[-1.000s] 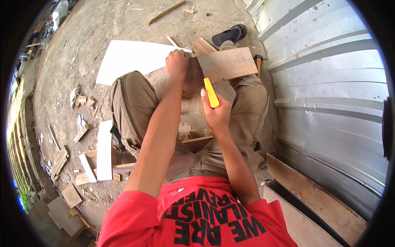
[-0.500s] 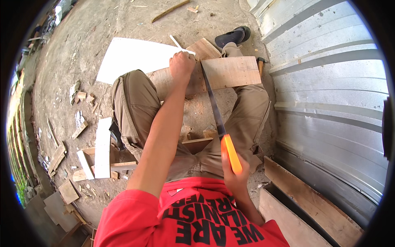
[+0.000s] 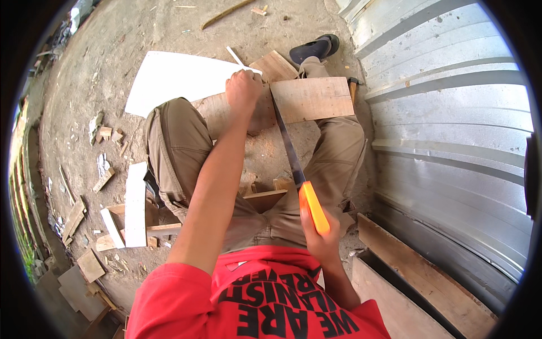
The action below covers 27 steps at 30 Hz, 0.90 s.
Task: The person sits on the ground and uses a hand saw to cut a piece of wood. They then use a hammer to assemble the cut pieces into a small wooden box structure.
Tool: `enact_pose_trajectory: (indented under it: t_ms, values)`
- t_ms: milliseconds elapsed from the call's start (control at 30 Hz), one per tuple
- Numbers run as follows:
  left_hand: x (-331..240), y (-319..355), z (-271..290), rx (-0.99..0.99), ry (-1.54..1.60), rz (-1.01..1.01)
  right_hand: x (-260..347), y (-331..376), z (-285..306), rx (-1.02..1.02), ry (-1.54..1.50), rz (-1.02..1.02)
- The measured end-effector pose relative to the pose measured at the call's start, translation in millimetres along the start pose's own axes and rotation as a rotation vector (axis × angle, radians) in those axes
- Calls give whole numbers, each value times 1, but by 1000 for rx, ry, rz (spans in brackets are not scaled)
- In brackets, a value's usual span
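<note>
A wooden board (image 3: 312,100) lies across my legs, beyond my knees. My left hand (image 3: 244,90) is closed on its left part, knuckles up, with the fingertips hidden. In my right hand (image 3: 323,236) is the orange handle of a handsaw (image 3: 314,208), gripped close to my lap. The saw's dark blade slants away to the board and meets it in a cut line, a little right of my left hand. The far end of the blade is hidden at the board.
Beyond my left knee lies a white sheet (image 3: 164,82), with another wood piece (image 3: 274,66) beside it. A hammer (image 3: 353,87) rests by the corrugated metal wall (image 3: 440,113). Offcuts (image 3: 104,179) and a white strip (image 3: 135,203) lie at left; long planks (image 3: 423,265) stand at lower right.
The whole view has shifted slightly, so things sit a little further left. Both hands keep their holds, and the saw stays in the cut with barely any visible movement.
</note>
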<state>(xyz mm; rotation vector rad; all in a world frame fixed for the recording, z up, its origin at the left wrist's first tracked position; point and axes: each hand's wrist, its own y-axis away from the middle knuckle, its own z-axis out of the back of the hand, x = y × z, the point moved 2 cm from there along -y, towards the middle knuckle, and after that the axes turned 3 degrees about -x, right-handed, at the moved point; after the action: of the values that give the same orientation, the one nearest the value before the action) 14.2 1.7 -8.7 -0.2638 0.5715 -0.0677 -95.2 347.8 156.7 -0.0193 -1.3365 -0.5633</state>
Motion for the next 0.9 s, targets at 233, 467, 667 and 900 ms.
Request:
enact_pose_trajectory:
  t_ms: [233,467,667,900]
  values:
    - [-3,4,2,49,-41,-16,-12,-52,-39,-112,22,178]
    - [-9,2,1,44,-60,4,-4,-149,-71,-34,13,164]
    - [-6,0,4,98,-79,52,14,-3,8,70,-70,-138]
    - [-4,3,5,84,-51,44,7,-59,-37,-42,24,38]
